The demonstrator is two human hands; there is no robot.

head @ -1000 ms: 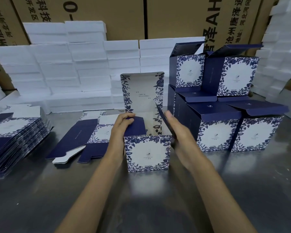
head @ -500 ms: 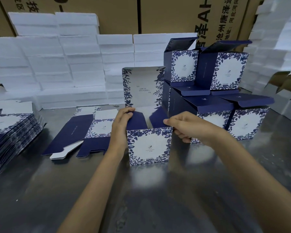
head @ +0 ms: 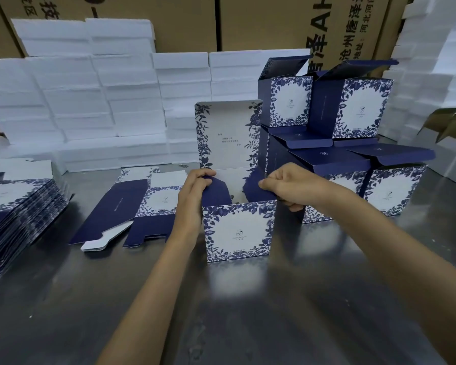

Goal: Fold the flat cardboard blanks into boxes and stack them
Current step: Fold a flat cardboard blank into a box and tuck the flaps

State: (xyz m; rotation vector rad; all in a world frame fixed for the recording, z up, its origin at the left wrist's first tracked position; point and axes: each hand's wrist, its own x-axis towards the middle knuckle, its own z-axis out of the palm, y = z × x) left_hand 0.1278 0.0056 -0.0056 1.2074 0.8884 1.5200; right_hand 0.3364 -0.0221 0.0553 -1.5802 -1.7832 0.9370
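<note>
Your tabletop is grey metal, and along its far edge white foam blocks rise in stacks in front of brown shipping cartons. Toward the far right corner stand the folded boxes, blue and white with a floral border, two levels high with their lids ajar. At the left edge lies a thick stack of flat blanks. Between that stack and your hands a single flat blank lies unfolded, touching nothing else. In the middle of the tabletop stands the box you are working on, upright, its lid raised at the back. Your left hand curls over the left side of the box, fingers gripping the dark blue left flap. Your right hand pinches the right flap between thumb and curled fingers, both flaps tilted inward over the opening
</note>
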